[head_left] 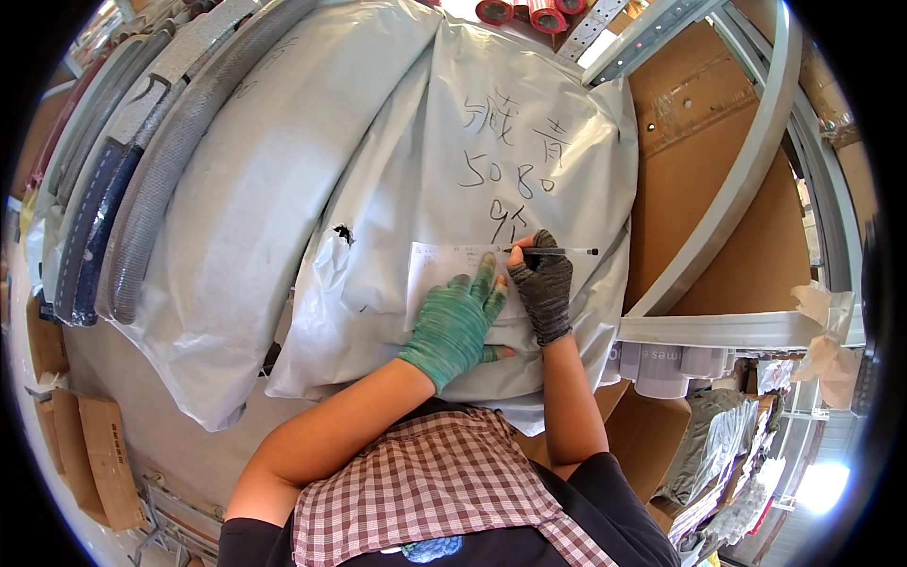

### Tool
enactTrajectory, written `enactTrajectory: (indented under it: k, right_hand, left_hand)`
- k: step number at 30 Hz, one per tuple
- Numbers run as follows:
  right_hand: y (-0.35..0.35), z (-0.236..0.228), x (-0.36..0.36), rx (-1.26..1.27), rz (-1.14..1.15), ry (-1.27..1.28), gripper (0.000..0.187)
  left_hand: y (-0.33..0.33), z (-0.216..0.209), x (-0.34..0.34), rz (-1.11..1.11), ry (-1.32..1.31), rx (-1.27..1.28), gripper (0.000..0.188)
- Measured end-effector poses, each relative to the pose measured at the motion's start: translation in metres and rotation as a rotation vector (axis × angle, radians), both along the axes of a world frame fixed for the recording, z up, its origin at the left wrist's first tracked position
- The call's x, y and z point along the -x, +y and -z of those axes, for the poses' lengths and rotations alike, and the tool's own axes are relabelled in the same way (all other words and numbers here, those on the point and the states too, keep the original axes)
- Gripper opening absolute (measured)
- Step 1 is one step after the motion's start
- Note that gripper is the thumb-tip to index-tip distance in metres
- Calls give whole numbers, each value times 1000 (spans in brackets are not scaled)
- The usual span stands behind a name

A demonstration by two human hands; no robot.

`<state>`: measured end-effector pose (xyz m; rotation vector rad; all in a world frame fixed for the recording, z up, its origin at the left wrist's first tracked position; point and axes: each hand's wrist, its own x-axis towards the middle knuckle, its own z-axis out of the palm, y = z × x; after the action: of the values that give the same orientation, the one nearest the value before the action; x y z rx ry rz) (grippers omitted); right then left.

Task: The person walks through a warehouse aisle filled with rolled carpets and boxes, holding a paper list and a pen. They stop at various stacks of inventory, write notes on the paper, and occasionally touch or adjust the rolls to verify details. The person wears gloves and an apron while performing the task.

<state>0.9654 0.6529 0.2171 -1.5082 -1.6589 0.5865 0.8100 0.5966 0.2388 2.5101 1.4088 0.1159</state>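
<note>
A white sheet of paper (pixel 430 271) with small handwriting lies against a large grey plastic-wrapped bundle (pixel 397 198). My left hand (pixel 452 323), in a green knit glove, is spread flat over the paper and presses it to the wrapping. My right hand (pixel 545 283), in a dark grey glove with bare fingertips, is closed round a pen (pixel 567 251). The pen's tip meets the sheet near its upper right, just beside my left fingertips. Large handwritten marks stand on the plastic above the paper, and a small torn hole (pixel 343 233) shows to its left.
Rolls of grey and dark blue fabric (pixel 156 189) stand at the left. On the right are a metal shelf frame (pixel 727 329) and cardboard (pixel 723 189). White cylinders (pixel 661 370) sit below the shelf. An opened cardboard box (pixel 94 454) is at lower left.
</note>
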Motion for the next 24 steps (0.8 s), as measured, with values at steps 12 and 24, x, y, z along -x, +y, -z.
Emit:
enactTrajectory:
  k: [12,24]
  right_hand:
    - [2,4,-20,94,-15,129,10]
    - [2,4,-14,32,2,156,10]
  left_hand:
    - [0,4,1,4,7,-18,92]
    - [0,0,1,2,9,-9,92]
